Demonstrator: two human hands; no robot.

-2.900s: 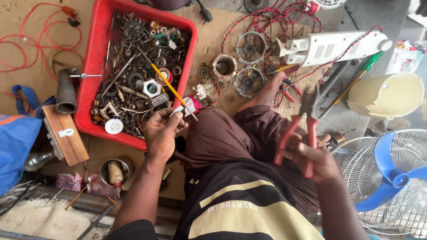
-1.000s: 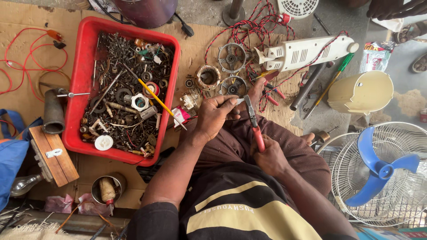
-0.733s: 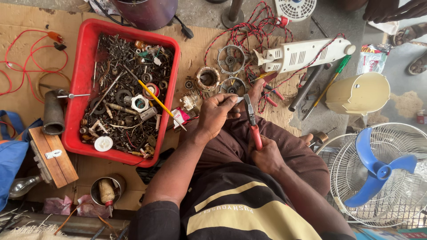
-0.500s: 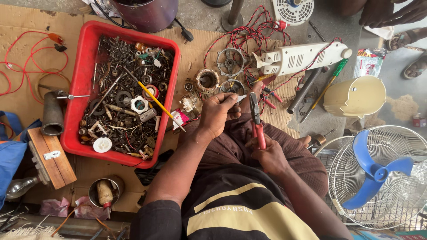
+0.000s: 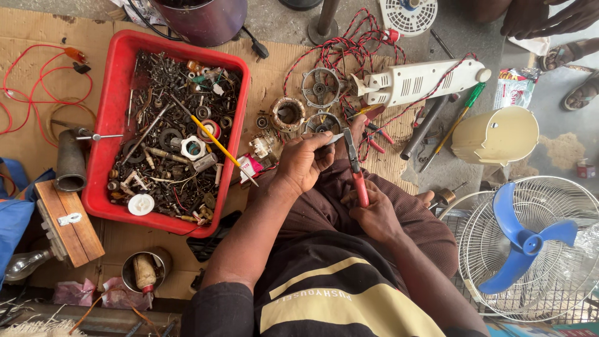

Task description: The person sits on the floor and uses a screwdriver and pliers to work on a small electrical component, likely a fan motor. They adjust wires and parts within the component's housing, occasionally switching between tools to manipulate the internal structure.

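The person is sitting on the floor, knees drawn up under brown trousers, and both hands are working just above the lap. The left hand (image 5: 304, 163) is curling closed, pinching a small pale wire piece (image 5: 334, 138) between thumb and fingertips. The right hand (image 5: 374, 215) is gripping the red handles of a pair of pliers (image 5: 355, 168), whose dark nose is pointing toward twelve o'clock and meeting the wire piece just beside the left fingertips.

Under everything, flattened brown cardboard (image 5: 31, 37) is covering the floor on the nine o'clock side, while bare grey concrete (image 5: 474, 37) is showing toward one o'clock. Little open room is remaining around the lap. At nine o'clock a red plastic tray (image 5: 103, 143) is lying crammed with screws, washers and metal scraps, a yellow pencil-like stick (image 5: 218, 145) lying across its near corner. At seven o'clock a wooden block (image 5: 72, 228), a light bulb (image 5: 25, 265) and a small tin can (image 5: 145, 269) are crowding the near edge. At four o'clock a wire fan guard with blue fan blades (image 5: 521, 240) is pressing close to the right knee.

Farther out, at twelve o'clock, round motor parts (image 5: 288, 113) are lying just beyond the hands, tangled red wire (image 5: 349, 53) looping over them. A white fan housing (image 5: 418, 81) is stretching toward one o'clock, a cream plastic cover (image 5: 496, 134) sitting at two o'clock. At the far edge another person's hand (image 5: 549, 17) is resting.
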